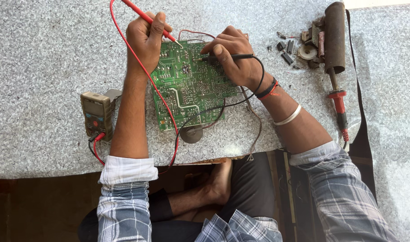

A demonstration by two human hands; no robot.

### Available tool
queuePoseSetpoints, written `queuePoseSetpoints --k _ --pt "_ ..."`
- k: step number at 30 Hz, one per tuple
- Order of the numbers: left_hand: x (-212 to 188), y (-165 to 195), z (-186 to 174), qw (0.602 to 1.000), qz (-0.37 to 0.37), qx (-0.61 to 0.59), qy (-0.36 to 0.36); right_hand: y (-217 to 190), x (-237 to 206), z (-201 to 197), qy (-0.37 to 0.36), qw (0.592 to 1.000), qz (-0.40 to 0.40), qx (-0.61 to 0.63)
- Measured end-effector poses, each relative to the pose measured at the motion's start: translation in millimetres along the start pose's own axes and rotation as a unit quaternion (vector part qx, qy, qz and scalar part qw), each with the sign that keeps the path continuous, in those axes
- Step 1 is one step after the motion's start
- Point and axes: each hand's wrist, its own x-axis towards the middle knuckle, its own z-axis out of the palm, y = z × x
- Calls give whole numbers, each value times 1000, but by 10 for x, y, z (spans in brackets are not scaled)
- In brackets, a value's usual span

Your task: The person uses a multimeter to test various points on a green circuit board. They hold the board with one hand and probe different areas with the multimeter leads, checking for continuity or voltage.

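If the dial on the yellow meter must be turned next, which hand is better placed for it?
Probably the left hand. The multimeter lies on the table beside the left forearm, while the right hand is across the circuit board, farther away. Both hands hold probes, red probe left, black probe right.

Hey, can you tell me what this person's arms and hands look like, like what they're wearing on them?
Both forearms are bare, with plaid shirt sleeves in blue-grey and white rolled up near the elbows, showing pale cuffs. The left hand has nothing on its wrist. The right hand has a black band with a red thread at the wrist and a plain silver bangle further up the forearm.
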Motion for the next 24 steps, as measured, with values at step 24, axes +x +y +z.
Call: queuePoseSetpoints --k 24 --pt "-60 401 125 997 57 40 -28 66 -3 8 -5 996 36 83"
